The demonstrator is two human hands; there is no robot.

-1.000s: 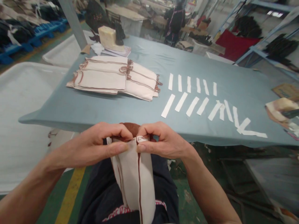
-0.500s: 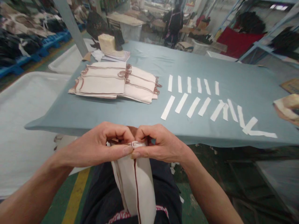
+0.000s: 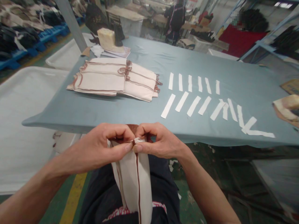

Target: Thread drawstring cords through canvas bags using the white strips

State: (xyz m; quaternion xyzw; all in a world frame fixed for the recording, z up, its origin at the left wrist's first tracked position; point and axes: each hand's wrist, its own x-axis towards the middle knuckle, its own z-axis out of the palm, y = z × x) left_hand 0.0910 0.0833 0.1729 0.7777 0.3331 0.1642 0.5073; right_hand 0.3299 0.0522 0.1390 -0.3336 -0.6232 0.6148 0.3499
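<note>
Single head-worn view, looking forward and down from wearer's seat just short of blue-grey table (image 3: 144, 112). Lens close over both hands, left hand (image 3: 105, 147) and right hand (image 3: 156, 141), which fill lower centre this side of table's near edge. Table runs away from camera and off frame to right. Beyond its far end, workshop shelving and standing person (image 3: 175, 20), well apart. No second view.

Bare forearms (image 3: 58, 174), dark trousers (image 3: 102, 193), red-white print
</note>
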